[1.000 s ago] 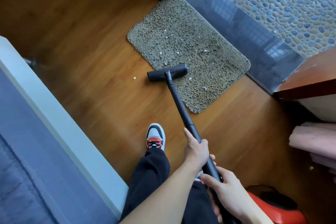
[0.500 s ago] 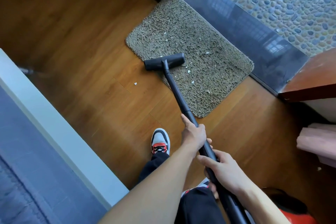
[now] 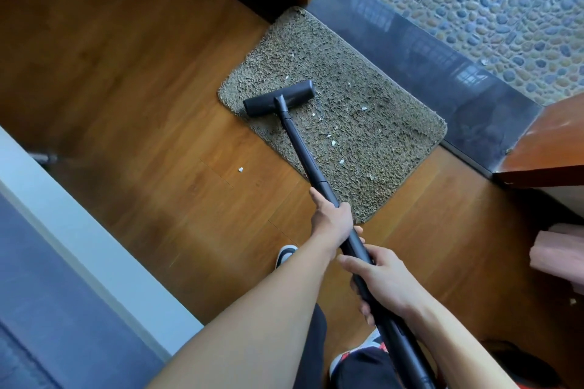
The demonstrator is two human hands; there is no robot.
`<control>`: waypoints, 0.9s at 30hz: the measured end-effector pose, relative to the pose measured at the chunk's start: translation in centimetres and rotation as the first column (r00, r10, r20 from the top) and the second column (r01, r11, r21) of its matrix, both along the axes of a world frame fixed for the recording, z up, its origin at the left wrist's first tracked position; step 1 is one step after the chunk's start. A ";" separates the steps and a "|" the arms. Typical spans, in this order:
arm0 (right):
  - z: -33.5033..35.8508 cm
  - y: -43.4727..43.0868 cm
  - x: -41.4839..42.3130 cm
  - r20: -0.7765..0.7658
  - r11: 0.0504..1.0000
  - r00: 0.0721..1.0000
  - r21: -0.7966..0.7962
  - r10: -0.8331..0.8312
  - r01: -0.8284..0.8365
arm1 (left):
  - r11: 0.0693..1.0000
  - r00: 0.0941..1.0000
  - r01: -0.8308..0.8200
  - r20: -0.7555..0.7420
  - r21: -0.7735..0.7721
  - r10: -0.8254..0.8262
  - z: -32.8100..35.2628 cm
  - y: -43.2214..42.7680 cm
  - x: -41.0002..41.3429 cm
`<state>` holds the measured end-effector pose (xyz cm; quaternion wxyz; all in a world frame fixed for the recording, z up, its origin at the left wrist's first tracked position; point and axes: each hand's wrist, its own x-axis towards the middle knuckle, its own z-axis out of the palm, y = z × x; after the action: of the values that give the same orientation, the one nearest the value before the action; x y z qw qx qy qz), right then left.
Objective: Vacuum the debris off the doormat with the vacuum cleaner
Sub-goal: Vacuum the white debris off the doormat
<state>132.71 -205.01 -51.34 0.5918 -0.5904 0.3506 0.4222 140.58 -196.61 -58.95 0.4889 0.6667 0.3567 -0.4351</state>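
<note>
head view: the doormat (image 3: 379, 123) lies on the wooden floor (image 3: 142, 104) ahead of both hands, its far long edge against the dark stone threshold (image 3: 426, 66), its long axis running from upper left to lower right; the vacuum's black wand (image 3: 303, 151) slopes up and left from the hands, crossing the mat's near edge; the flat nozzle (image 3: 279, 103) sits on the mat's left corner, crosswise to the wand; the left hand (image 3: 331, 221) is nearer the mat, its grip wrapped round the wand just beside the mat's near corner; the right hand (image 3: 385, 284) holds the wand close behind, fingers curled round it; the pale debris (image 3: 333, 144) lies right of the nozzle, scattered along the mat's middle, so the coming sweep likely has to run rightward along that long axis; one stray fleck (image 3: 240, 169) lies off the mat, left of the wand; the mat is shaggy olive-brown pile, rectangular with rounded corners, likely to cling to flecks; the wand looks smooth and rigid; the floor is glossy plank
</note>
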 end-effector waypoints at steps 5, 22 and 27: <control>0.4 0.2 -0.8 -0.026 1.000 0.999 0.017 -0.018 0.018 | 1.000 0.999 0.008 -0.034 -0.007 -0.008 0.4 0.3 -0.7; 3.1 -8.5 -16.5 -0.066 0.997 0.997 -0.076 0.029 -0.034 | 0.987 0.984 0.157 -0.084 -0.028 -0.159 3.9 -8.5 -16.3; 3.4 -10.5 -20.3 -0.091 0.996 0.993 -0.058 -0.071 0.066 | 0.963 0.963 0.267 -0.040 -0.034 -0.268 5.7 -10.7 -19.7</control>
<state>112.44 -215.47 -47.94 0.5723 -0.5739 0.4093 0.4190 120.88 -207.27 -53.24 0.4271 0.6920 0.2680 -0.5166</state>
